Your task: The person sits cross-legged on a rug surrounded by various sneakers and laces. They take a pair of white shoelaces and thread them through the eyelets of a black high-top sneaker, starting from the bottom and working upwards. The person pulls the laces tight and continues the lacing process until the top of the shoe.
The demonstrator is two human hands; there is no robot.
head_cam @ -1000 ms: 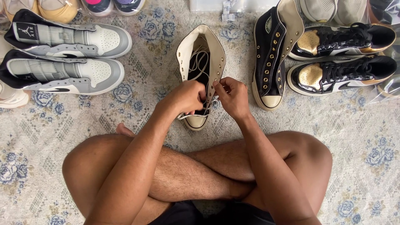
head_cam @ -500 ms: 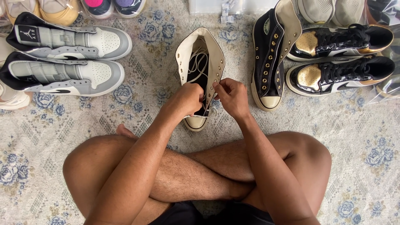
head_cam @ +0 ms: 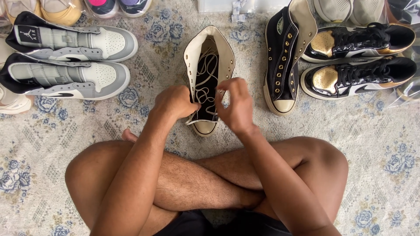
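Note:
A cream and black high-top sneaker (head_cam: 199, 52) lies on the carpet in front of me, its toe towards me and its opening spread wide. A loose cream lace (head_cam: 209, 78) is piled in loops over its black tongue. My left hand (head_cam: 175, 102) pinches the left eyelet edge near the toe. My right hand (head_cam: 234, 105) pinches the lace at the right eyelet edge. Both hands hide the lower eyelets. I sit cross-legged, my knees just behind the hands.
Its unlaced black mate (head_cam: 284, 57) lies to the right. Beyond it are two black, white and gold sneakers (head_cam: 358, 61). Two grey and white high-tops (head_cam: 65, 57) lie at the left. More shoes line the top edge. A patterned carpet (head_cam: 376, 148) covers the floor.
My right hand has shifted slightly along the right eyelet edge, fingers lifting with the lace. The left hand has stayed at the left edge. The shoe has not moved.

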